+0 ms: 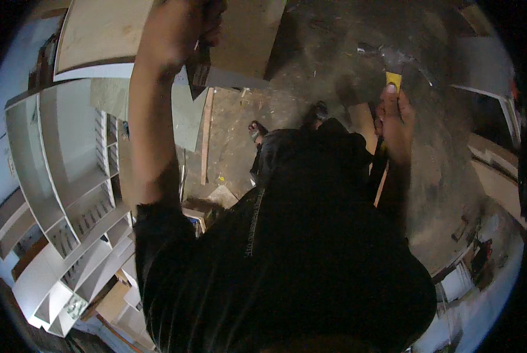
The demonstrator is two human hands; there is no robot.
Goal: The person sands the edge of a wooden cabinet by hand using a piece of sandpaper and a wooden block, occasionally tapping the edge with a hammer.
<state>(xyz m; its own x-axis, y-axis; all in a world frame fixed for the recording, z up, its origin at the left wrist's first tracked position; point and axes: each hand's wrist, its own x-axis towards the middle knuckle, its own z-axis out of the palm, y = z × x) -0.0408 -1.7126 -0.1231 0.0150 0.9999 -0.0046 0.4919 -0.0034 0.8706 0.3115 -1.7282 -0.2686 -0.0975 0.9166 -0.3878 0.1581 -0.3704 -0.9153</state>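
My left hand (184,29) is raised at the top of the view. Its fingers are curled beside a brown board (245,41), and what they hold is hidden. A dark pointed shape (199,69) shows just below them; I cannot tell whether it is a tool or part of the furniture. Out to the right, my right hand (394,112) grips a tool with a yellow handle (394,80), thumb along it. The tool's grey metal end (396,57) spreads wide beyond the handle. It is blurred against the floor, so its kind is unclear.
A white shelving unit (51,153) with several compartments stands on the left. Behind my left arm is a pale panel (101,32). A wooden strip (207,135) lies on the scuffed floor (328,70). Boards (496,176) and clutter (475,247) line the right side.
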